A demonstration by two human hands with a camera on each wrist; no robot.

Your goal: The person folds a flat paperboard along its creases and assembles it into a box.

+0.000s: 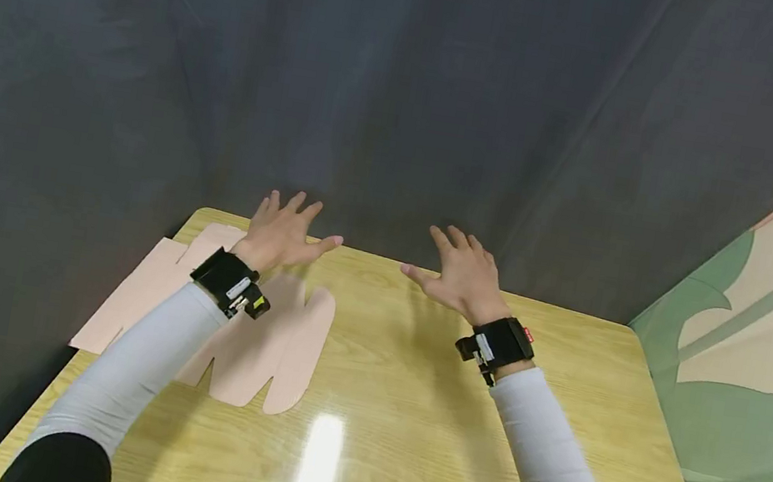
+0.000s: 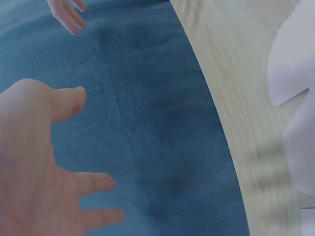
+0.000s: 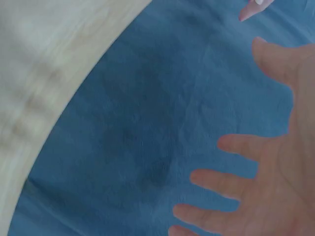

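Observation:
Both hands are held above the far edge of a wooden table, fingers spread, with nothing in them. My left hand (image 1: pixel 278 237) hovers near pale pink flat cut-out pieces (image 1: pixel 254 355), which have rounded lobes and narrow slits. Its forearm covers part of these pieces, and their material cannot be told. To the right, my right hand (image 1: pixel 466 279) is raised over the table, its shadow falling on the wood. In the left wrist view the cut-outs (image 2: pixel 300 142) lie at the right side. The right wrist view shows the right fingers (image 3: pixel 221 182) apart from any object.
The yellow wood-grain table (image 1: pixel 405 412) has a bright glare spot near its front. A dark blue-grey cloth (image 1: pixel 410 93) hangs behind the table and down its left side. At the right is a floral-patterned fabric (image 1: pixel 760 376). Each wrist wears a black camera band (image 1: pixel 502 345).

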